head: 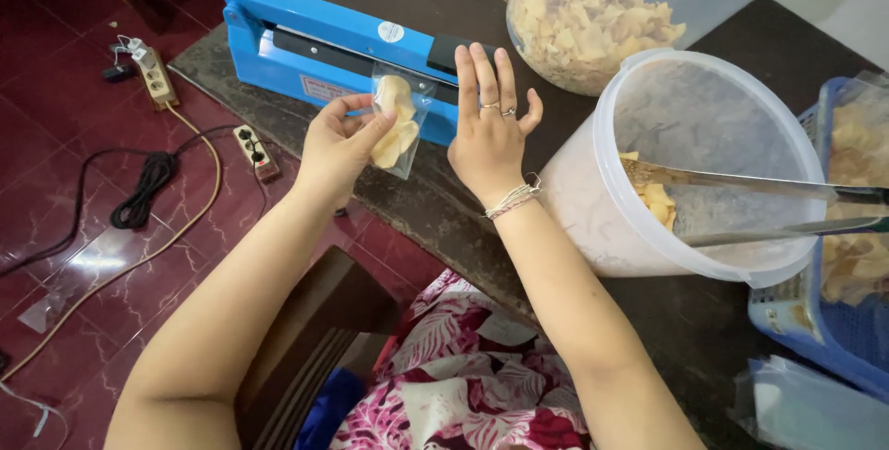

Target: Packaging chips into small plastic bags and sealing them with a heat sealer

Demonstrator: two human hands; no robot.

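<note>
Blue plastic forms the one heat sealer point(315, 47) lying on the dark worktop point(444, 200). One small clear bag point(398, 126) holding about two pale crackers is pinched by the left hand point(338, 149), its top laid at the sealer's jaw. The right hand point(489, 131), its grip released and fingers spread, is pressed flat on the sealer's arm, two rings showing. Two clear tubs of crackers point(704, 117) stand to the right; one pair of metal tongs point(759, 200) rests in the nearer.

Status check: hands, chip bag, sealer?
Left hand pinches small clear bag of chips, its top laid in blue heat sealer. Right hand flat on sealer arm. Nothing blocking.
</note>
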